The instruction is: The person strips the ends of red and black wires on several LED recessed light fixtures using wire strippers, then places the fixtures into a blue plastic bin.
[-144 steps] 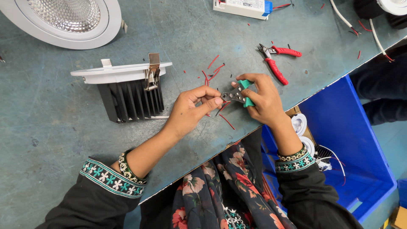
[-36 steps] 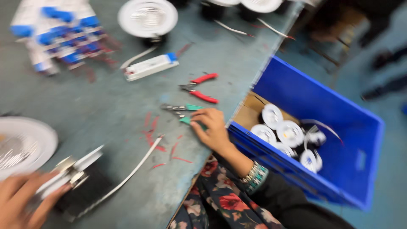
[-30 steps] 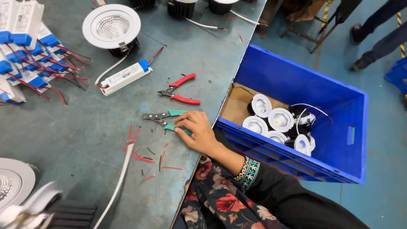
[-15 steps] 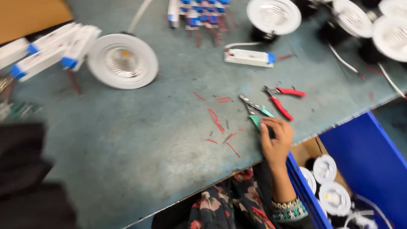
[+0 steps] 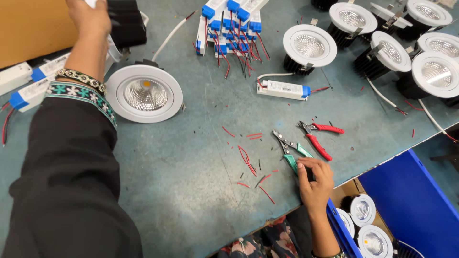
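Grey-green worktop, scuffed, strewn with short red wire offcuts near the middle. Left hand stretched far up to the top edge, fingers wrapped around a black finned downlight body, white cable trailing from it toward the upper right. Black sleeve with a patterned teal cuff covering much of the left side and hiding the table beneath. Just below that held lamp, a white round downlight lying face up, reflector showing. Right hand at the near edge of the table, fingers curled down onto the green-handled wire strippers; full grip hard to tell, handle tip covered by the fingers. Red-handled cutters just beside the strippers, to their right, not touched.

White oblong driver box with a blue end lying flat near the centre top, thin wires from both ends. Stack of the same white boxes with blue caps at the top, red and black leads hanging toward the viewer. More such boxes at the far left, partly behind the sleeve. Cluster of white-rimmed downlights on black heat sinks at the upper right, close together. Blue plastic crate below the table edge at lower right, holding more white lamps against a cardboard liner.
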